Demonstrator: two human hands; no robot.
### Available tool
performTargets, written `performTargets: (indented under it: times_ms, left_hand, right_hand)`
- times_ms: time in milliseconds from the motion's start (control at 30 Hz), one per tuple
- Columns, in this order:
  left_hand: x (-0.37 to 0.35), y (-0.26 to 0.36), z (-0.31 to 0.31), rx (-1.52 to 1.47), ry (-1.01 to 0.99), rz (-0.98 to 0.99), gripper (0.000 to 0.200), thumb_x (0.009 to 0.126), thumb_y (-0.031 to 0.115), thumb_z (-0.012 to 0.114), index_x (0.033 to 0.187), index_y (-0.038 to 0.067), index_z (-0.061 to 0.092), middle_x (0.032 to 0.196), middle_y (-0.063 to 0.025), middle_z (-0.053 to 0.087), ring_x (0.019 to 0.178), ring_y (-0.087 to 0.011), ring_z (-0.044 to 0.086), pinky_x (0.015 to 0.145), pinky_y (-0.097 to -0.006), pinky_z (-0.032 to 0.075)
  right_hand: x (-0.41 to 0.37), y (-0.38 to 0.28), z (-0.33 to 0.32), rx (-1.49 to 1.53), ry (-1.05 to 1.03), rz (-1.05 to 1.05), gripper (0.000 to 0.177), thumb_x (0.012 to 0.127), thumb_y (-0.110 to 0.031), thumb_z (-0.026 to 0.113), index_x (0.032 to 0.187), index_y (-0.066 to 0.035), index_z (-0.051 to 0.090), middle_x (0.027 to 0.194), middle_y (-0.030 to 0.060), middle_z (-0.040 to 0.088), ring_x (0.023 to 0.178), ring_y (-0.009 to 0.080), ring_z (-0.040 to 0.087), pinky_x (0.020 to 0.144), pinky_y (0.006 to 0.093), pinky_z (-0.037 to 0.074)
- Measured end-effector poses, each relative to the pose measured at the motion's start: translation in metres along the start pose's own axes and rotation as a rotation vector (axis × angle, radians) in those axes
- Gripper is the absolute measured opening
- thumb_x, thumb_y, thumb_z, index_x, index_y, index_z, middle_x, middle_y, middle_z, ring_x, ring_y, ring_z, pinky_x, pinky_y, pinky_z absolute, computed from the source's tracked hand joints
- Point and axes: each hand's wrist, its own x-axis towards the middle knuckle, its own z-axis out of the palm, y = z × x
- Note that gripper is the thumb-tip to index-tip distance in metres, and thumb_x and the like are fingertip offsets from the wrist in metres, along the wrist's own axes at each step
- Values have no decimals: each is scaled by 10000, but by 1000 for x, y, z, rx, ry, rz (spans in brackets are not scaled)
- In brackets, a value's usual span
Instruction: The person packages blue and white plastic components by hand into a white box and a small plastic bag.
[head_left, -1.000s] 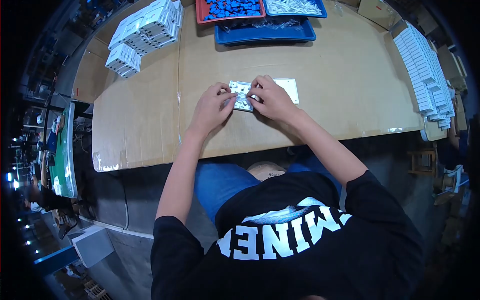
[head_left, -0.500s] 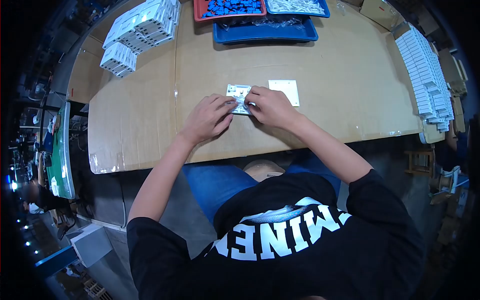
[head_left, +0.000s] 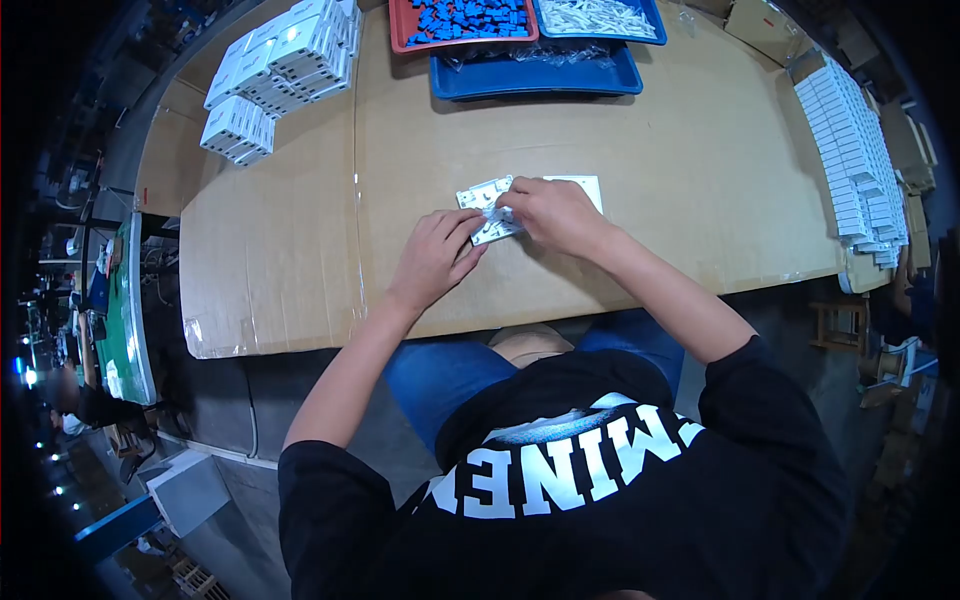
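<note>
A white square plastic housing [head_left: 484, 193] with small molded details inside lies on the cardboard-covered table, turned slightly askew. My left hand [head_left: 436, 250] grips its left side, with the thumb low by the near corner and the fingers bent over the edge. Above the housing's right part, my right hand [head_left: 556, 212] has its fingertips pinched together; whatever they hold is too small to make out. A flat white cover plate [head_left: 588, 187] lies just behind my right hand, which partly hides it.
At the back, a red tray [head_left: 400, 40] holds blue parts and a blue tray [head_left: 655, 35] holds white sticks. Another blue tray [head_left: 535, 85] sits below them. White boxlike units [head_left: 290, 50] are stacked back left, more white pieces [head_left: 850, 160] at the right edge.
The housing has turned at an angle on the table. My left hand has shifted right with it, and my right hand stays pinched over it. The whole view has moved slightly.
</note>
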Motion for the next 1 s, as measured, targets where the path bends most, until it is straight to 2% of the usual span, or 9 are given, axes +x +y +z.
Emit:
performTargets:
  times_ms: [167,267,467,567,667,767,833,933,1000]
  left_hand:
    - [1,-4,-2,-55,8,-39,349,895,203,757,1200,53,678,1225,-83,670,1088,-295,620,954,-413,485]
    - [4,-3,-1,-58,24,-40,346,890,209,762,1192,59,685,1218,-77,671,1079,-290,623,948,-414,488]
    - [1,-3,2,-19,33,-48,346,878,227,776,1180,73,709,1215,-68,675,1070,-267,625,927,-409,495]
    - [0,-4,3,0,26,-29,358,872,231,782,1185,73,713,1225,-69,671,1056,-267,632,922,-408,497]
    - [2,-4,2,3,43,-26,357,870,238,785,1182,77,717,1235,-69,666,1060,-268,632,924,-409,497]
    - [5,-3,-2,-30,34,-53,376,874,246,783,1199,74,703,1251,-72,660,1092,-276,626,932,-408,496]
    - [6,-2,-3,-20,8,-81,410,871,259,787,1215,63,680,1247,-79,658,1125,-289,618,949,-415,494]
    - [4,-5,-1,-40,-2,-84,433,863,261,792,1219,51,664,1246,-90,652,1129,-298,617,975,-428,487]
    - [4,-4,-4,-39,16,-75,492,837,276,814,1242,56,643,1288,-124,616,1178,-324,592,1014,-447,472]
  right_hand:
    - [1,13,5,111,-25,-88,248,856,-68,680,1082,-145,743,1030,80,669,846,325,696,745,440,571]
    - [2,11,4,149,-46,-61,236,849,-53,677,1064,-133,732,1044,73,666,819,325,694,726,440,573]
    - [2,7,1,32,-39,-79,176,847,-40,661,998,-116,709,1034,67,668,814,312,697,683,440,571]
    - [4,12,-3,24,-122,-52,155,850,-51,670,993,-103,698,1030,67,670,812,316,696,682,435,569]
    - [6,19,1,104,-67,-82,147,858,-67,680,1002,-91,687,1027,69,671,810,326,693,685,434,567]
    - [9,22,0,130,-35,-98,163,861,-76,687,1024,-83,677,1029,74,667,837,329,692,693,435,565]
    - [11,17,-5,152,-77,-37,176,866,-92,693,1041,-84,673,1029,80,661,876,331,690,704,441,563]
    - [15,16,-12,84,-104,-65,187,876,-130,707,1054,-88,669,1019,91,675,889,333,690,717,447,562]
    - [26,19,-27,99,-86,-80,149,898,-149,670,1027,-76,681,1007,119,686,892,356,697,722,474,566]
